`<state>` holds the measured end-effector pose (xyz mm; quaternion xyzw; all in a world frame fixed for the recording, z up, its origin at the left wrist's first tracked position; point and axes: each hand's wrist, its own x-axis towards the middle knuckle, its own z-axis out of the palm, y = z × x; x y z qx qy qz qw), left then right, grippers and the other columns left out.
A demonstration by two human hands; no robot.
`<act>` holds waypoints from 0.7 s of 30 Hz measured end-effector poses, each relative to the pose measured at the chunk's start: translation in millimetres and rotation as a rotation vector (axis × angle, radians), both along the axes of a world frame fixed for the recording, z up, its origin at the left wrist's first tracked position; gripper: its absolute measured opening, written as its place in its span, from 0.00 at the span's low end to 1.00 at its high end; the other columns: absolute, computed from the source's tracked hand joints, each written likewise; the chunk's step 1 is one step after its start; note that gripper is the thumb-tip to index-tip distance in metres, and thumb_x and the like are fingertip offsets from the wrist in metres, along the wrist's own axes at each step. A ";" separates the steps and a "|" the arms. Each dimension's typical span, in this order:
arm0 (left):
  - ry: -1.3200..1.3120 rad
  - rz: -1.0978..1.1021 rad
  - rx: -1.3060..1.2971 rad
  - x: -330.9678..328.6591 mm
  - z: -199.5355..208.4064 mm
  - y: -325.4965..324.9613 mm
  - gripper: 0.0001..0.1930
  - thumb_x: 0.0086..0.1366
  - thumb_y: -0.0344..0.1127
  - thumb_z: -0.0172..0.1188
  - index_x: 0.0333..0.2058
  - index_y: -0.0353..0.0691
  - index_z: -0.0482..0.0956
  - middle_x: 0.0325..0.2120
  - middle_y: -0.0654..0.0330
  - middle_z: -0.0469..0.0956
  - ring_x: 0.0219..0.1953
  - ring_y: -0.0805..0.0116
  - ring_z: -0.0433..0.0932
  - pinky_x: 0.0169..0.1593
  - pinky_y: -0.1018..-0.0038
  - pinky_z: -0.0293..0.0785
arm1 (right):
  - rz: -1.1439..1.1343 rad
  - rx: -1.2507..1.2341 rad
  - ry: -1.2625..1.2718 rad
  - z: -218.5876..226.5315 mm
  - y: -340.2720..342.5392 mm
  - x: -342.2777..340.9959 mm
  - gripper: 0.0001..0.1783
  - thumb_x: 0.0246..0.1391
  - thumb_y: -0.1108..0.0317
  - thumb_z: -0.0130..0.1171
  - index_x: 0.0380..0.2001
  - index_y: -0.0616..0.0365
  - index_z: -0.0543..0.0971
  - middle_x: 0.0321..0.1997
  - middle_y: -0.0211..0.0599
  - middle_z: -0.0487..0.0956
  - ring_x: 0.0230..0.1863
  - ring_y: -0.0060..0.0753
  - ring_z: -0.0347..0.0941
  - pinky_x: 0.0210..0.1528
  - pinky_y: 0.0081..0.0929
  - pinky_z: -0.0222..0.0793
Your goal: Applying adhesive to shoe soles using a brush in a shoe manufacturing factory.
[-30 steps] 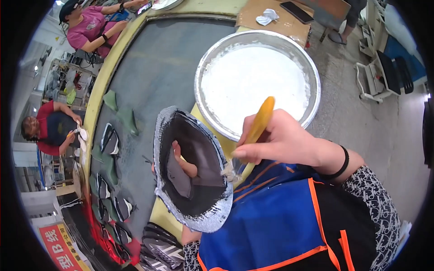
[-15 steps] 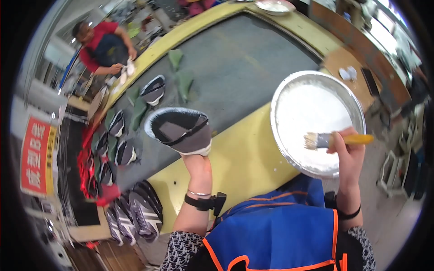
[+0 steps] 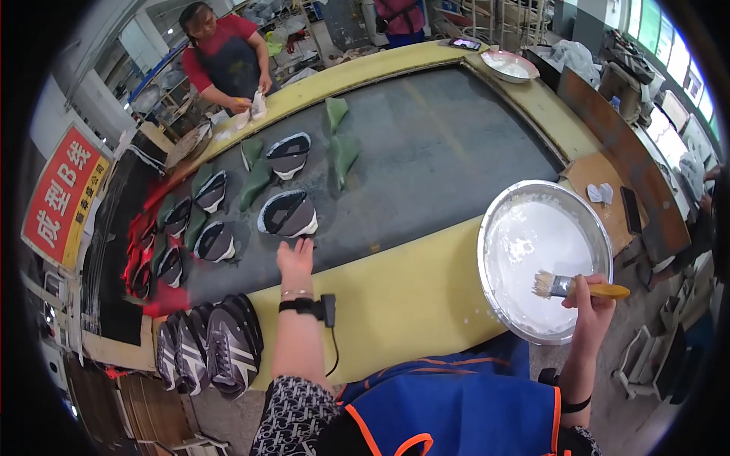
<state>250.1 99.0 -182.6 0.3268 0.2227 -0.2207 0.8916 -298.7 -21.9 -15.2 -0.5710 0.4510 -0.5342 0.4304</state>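
My left hand (image 3: pixel 295 260) reaches over the dark grey belt, fingers stretched out and nothing in them. Just beyond its fingertips rests a grey shoe upper (image 3: pixel 298 220) with a white-edged opening, on the belt; whether they touch I cannot tell. In my right hand (image 3: pixel 591 302) is a paintbrush (image 3: pixel 563 286) with a yellow handle and pale bristles, held level over a metal bowl (image 3: pixel 487 254) of white liquid. More grey uppers, such as one shoe upper (image 3: pixel 289 161) farther back, lie among green shoe lasts (image 3: pixel 344 156).
Finished-looking grey sneakers (image 3: pixel 232 346) stand at the near left of the yellow table edge (image 3: pixel 403 281). Across the belt, a co-worker (image 3: pixel 228 64) handles pale shoe pieces. A shallow bowl (image 3: pixel 509 67) sits at the far right corner, and a phone (image 3: pixel 630 210) lies beyond the metal bowl.
My left hand has moved forward and let go of the shoe upper, which now lies on the belt. My right hand still holds the paintbrush over the bowl. The view has shifted.
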 end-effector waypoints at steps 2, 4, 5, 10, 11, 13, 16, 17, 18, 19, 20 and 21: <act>-0.182 -0.261 0.296 -3.2 17.5 26.8 0.32 0.71 0.45 0.47 0.70 0.47 0.47 0.62 0.43 0.60 0.65 0.43 0.60 0.63 0.46 0.62 | -0.009 -0.018 -0.018 2.6 -1.6 -3.8 0.05 0.60 0.73 0.58 0.32 0.62 0.74 0.22 0.31 0.77 0.21 0.18 0.74 0.25 0.13 0.69; -0.584 -0.394 0.756 -8.5 44.2 68.7 0.31 0.69 0.43 0.54 0.66 0.40 0.57 0.59 0.46 0.66 0.61 0.48 0.67 0.60 0.52 0.66 | -0.039 -0.028 -0.029 4.2 -4.0 -7.9 0.05 0.60 0.74 0.58 0.31 0.62 0.75 0.22 0.31 0.77 0.21 0.18 0.74 0.26 0.13 0.69; -1.018 -0.386 1.317 1.8 67.5 84.3 0.26 0.67 0.41 0.57 0.60 0.36 0.66 0.53 0.48 0.73 0.56 0.54 0.72 0.57 0.59 0.68 | -0.033 -0.032 -0.041 4.5 -5.7 -9.5 0.05 0.60 0.74 0.58 0.31 0.62 0.75 0.23 0.31 0.77 0.21 0.18 0.74 0.26 0.13 0.69; -1.051 -0.473 2.596 -21.5 141.4 207.1 0.35 0.58 0.55 0.61 0.55 0.34 0.69 0.49 0.38 0.74 0.52 0.42 0.75 0.52 0.53 0.74 | -0.064 -0.031 -0.054 1.3 -12.3 -10.8 0.05 0.60 0.73 0.58 0.31 0.63 0.76 0.23 0.31 0.77 0.21 0.18 0.74 0.25 0.14 0.69; -0.865 -0.727 2.527 -21.5 151.0 226.2 0.38 0.57 0.59 0.61 0.56 0.35 0.68 0.49 0.37 0.75 0.53 0.41 0.75 0.53 0.53 0.73 | -0.042 -0.020 -0.064 0.5 -12.8 -9.9 0.05 0.60 0.73 0.59 0.31 0.63 0.76 0.23 0.31 0.77 0.21 0.18 0.74 0.25 0.14 0.69; -0.707 -0.961 2.326 -23.9 155.8 254.4 0.43 0.54 0.66 0.60 0.59 0.37 0.67 0.50 0.35 0.75 0.54 0.39 0.74 0.56 0.54 0.71 | -0.004 -0.007 -0.090 0.2 -12.7 -8.2 0.05 0.60 0.73 0.58 0.31 0.63 0.75 0.24 0.31 0.77 0.22 0.18 0.74 0.26 0.14 0.70; -0.696 -0.937 2.153 -28.6 149.1 271.5 0.45 0.53 0.69 0.59 0.61 0.43 0.66 0.51 0.33 0.73 0.56 0.36 0.72 0.59 0.55 0.68 | 0.020 0.011 -0.083 2.7 -11.0 -6.8 0.07 0.61 0.70 0.58 0.30 0.61 0.75 0.22 0.28 0.75 0.21 0.16 0.72 0.26 0.14 0.67; -0.738 -0.966 2.154 -30.8 147.9 270.5 0.45 0.53 0.69 0.59 0.62 0.43 0.66 0.51 0.33 0.73 0.56 0.37 0.72 0.60 0.55 0.68 | 0.028 0.019 -0.072 4.1 -10.3 -7.1 0.08 0.61 0.69 0.58 0.29 0.61 0.75 0.21 0.28 0.75 0.21 0.16 0.72 0.26 0.14 0.66; -0.762 -0.992 2.171 -34.8 147.3 266.8 0.44 0.54 0.68 0.59 0.62 0.44 0.66 0.52 0.32 0.72 0.56 0.37 0.72 0.60 0.56 0.67 | 0.019 0.010 -0.072 5.4 -9.6 -7.4 0.08 0.61 0.69 0.58 0.29 0.61 0.75 0.21 0.28 0.75 0.21 0.16 0.72 0.26 0.14 0.66; -0.819 -1.028 2.110 -39.1 148.3 259.5 0.42 0.55 0.67 0.59 0.61 0.44 0.67 0.52 0.33 0.73 0.57 0.37 0.71 0.61 0.56 0.67 | 0.033 0.026 -0.075 6.5 -9.1 -8.1 0.07 0.61 0.70 0.58 0.30 0.61 0.75 0.23 0.29 0.76 0.22 0.17 0.73 0.27 0.14 0.68; -0.901 -1.072 2.031 -45.8 151.3 250.4 0.43 0.56 0.66 0.59 0.61 0.40 0.67 0.52 0.33 0.72 0.57 0.39 0.71 0.61 0.57 0.66 | 0.040 0.046 -0.081 7.0 -8.5 -8.6 0.06 0.60 0.72 0.59 0.31 0.62 0.75 0.24 0.31 0.76 0.23 0.17 0.74 0.28 0.14 0.71; -0.926 -1.157 1.930 -53.6 153.9 237.3 0.44 0.56 0.66 0.59 0.62 0.38 0.65 0.53 0.33 0.71 0.57 0.39 0.71 0.62 0.58 0.65 | 0.046 0.042 -0.078 7.1 -7.8 -9.1 0.06 0.60 0.72 0.59 0.31 0.62 0.75 0.24 0.31 0.76 0.23 0.17 0.74 0.28 0.14 0.71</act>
